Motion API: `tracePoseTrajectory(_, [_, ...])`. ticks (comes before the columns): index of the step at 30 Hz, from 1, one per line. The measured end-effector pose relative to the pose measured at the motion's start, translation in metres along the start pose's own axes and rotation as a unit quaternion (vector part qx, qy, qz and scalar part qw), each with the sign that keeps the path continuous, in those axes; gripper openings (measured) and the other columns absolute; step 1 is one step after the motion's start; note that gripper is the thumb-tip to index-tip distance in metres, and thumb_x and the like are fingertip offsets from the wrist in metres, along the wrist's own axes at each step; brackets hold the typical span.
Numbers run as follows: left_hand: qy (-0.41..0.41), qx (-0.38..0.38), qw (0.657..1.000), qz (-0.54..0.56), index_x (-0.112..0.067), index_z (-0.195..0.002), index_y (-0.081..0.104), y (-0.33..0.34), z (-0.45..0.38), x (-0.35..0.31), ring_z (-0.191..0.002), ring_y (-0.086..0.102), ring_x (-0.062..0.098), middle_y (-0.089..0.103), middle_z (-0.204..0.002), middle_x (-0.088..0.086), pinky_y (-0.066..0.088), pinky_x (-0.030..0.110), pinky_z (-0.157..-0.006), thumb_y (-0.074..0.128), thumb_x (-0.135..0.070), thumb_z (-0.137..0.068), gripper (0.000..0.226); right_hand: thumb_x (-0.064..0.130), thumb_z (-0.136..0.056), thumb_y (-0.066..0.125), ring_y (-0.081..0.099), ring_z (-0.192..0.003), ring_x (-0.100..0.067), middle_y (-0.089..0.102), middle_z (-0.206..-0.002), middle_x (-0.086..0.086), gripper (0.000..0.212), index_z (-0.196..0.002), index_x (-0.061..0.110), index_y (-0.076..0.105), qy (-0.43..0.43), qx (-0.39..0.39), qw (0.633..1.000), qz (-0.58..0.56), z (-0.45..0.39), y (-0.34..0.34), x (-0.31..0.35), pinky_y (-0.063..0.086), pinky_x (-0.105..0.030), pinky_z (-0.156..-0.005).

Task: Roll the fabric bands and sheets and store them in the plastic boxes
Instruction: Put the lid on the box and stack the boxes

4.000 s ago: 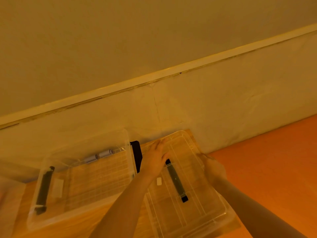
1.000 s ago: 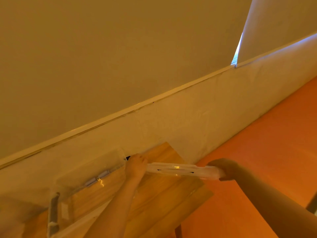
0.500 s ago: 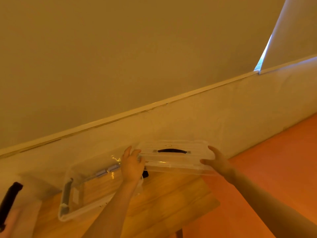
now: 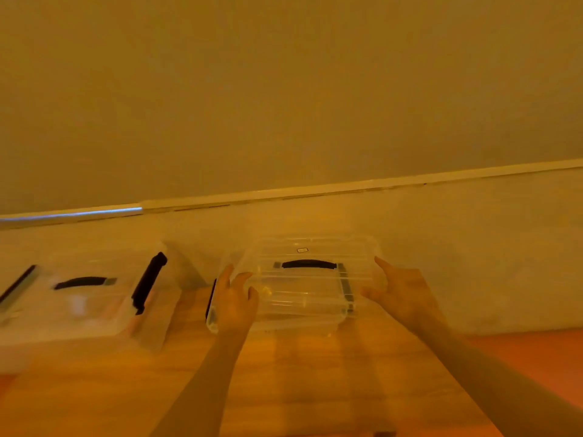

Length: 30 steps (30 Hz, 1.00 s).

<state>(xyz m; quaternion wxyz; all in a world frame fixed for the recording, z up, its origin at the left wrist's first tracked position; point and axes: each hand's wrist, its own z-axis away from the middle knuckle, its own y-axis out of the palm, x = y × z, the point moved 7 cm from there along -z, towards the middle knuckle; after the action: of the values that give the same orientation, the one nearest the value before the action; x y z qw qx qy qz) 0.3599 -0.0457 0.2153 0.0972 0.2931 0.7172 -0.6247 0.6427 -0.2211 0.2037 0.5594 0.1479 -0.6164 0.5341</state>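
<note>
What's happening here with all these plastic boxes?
A person is holding a clear plastic box with a black handle on its lid between both hands, over a wooden table. The left hand grips its left end; the right hand steadies the right side with straighter fingers. More clear plastic boxes with black handles sit further left. No fabric is in sight.

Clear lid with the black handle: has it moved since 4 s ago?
Yes. The clear lid, then flat on the wooden table, is now held between both hands, left and right, lifted off the tabletop toward the wall.
</note>
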Motion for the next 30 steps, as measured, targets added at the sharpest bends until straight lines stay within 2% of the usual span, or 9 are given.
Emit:
tracePoseTrajectory(2, [-0.012,-0.015,1.000,-0.004,-0.019,-0.126,0.059,-0.012,-0.005,0.023,-0.133,0.037,0.029,0.032,-0.151,0.010,0.039,0.038,-0.104,0.056,-0.017,-0.093,0.034,0.028,-0.083,0.072,0.030,-0.139,-0.029,0.024,-0.155,-0.004,0.085,-0.150,0.029,0.020,-0.010,0.032,0.999,-0.033,-0.009,0.030,0.012,0.037,-0.046,-0.108])
tracePoseTrajectory(5, [-0.031,-0.016,0.999,0.017,-0.015,-0.129,0.056,-0.015,-0.015,0.061,-0.125,0.046,0.031,0.042,-0.143,0.014,0.046,0.039,-0.098,0.058,-0.017,-0.092,0.037,0.035,-0.084,0.069,0.019,-0.144,-0.028,0.013,-0.159,-0.001,0.084,-0.150,0.034,0.017,-0.038,0.042,0.998,0.012,-0.023,0.066,0.023,0.029,-0.056,-0.112])
tracePoseTrajectory(8, [-0.037,-0.029,0.998,0.039,-0.019,-0.132,0.052,-0.016,-0.025,0.095,-0.119,0.052,0.031,0.044,-0.141,0.012,0.054,0.045,-0.088,0.059,-0.019,-0.091,0.041,0.029,-0.085,0.069,0.012,-0.146,-0.027,0.006,-0.160,0.000,0.085,-0.151,0.033,0.016,-0.043,0.037,0.998,0.027,-0.037,0.097,0.028,0.023,-0.055,-0.114])
tracePoseTrajectory(12, [-0.036,-0.013,0.999,0.022,-0.016,-0.121,0.063,-0.002,-0.033,0.124,-0.136,0.034,0.037,0.033,-0.149,0.014,0.047,0.052,-0.098,0.069,-0.009,-0.082,0.039,0.021,-0.085,0.071,0.009,-0.146,-0.026,0.004,-0.160,-0.002,0.088,-0.151,0.028,0.014,-0.051,0.038,0.998,0.024,-0.051,0.127,0.033,0.021,-0.047,-0.114])
tracePoseTrajectory(16, [-0.035,0.018,0.999,0.031,-0.019,-0.127,0.058,0.006,-0.034,0.131,-0.141,0.024,0.027,0.024,-0.153,0.006,0.035,0.038,-0.109,0.062,-0.016,-0.088,0.039,0.021,-0.082,0.073,0.012,-0.145,-0.026,0.007,-0.159,-0.002,0.090,-0.150,0.026,0.015,-0.058,0.031,0.997,0.033,-0.059,0.137,0.027,0.022,-0.045,-0.113])
tracePoseTrajectory(20, [-0.050,0.038,0.996,0.056,-0.018,-0.132,0.055,0.016,-0.030,0.135,-0.137,0.032,0.023,0.023,-0.154,0.006,0.030,0.014,-0.103,0.060,-0.018,-0.089,0.043,0.022,-0.080,0.075,0.010,-0.145,-0.026,0.003,-0.160,-0.001,0.096,-0.151,0.029,0.010,-0.045,0.025,0.997,0.050,-0.066,0.143,0.013,0.022,-0.046,-0.112])
tracePoseTrajectory(24, [-0.029,0.077,0.994,0.068,-0.037,-0.136,0.042,0.031,-0.028,0.139,-0.135,0.036,0.029,0.028,-0.151,0.005,0.042,0.044,-0.105,0.056,-0.028,-0.091,0.048,0.025,-0.079,0.076,0.010,-0.145,-0.026,0.005,-0.160,-0.002,0.099,-0.152,0.026,0.009,-0.032,0.026,0.997,0.064,-0.072,0.145,0.001,0.021,-0.046,-0.113])
tracePoseTrajectory(27, [-0.022,0.083,0.995,0.051,-0.035,-0.138,0.040,0.036,-0.026,0.140,-0.135,0.037,0.027,0.027,-0.152,0.005,0.044,0.044,-0.103,0.060,-0.028,-0.089,0.053,0.027,-0.078,0.076,0.010,-0.145,-0.027,0.006,-0.160,-0.003,0.101,-0.152,0.026,0.008,-0.017,0.021,0.997,0.079,-0.075,0.144,-0.008,0.021,-0.048,-0.114])
tracePoseTrajectory(30, [-0.022,0.083,0.996,0.001,-0.028,-0.133,0.051,0.044,-0.024,0.141,-0.144,0.020,0.027,0.015,-0.157,0.006,0.037,0.044,-0.110,0.063,-0.033,-0.088,0.047,0.028,-0.078,0.077,0.008,-0.146,-0.026,0.004,-0.160,-0.002,0.104,-0.153,0.026,0.006,-0.023,0.017,0.995,0.098,-0.077,0.144,-0.010,0.020,-0.048,-0.113])
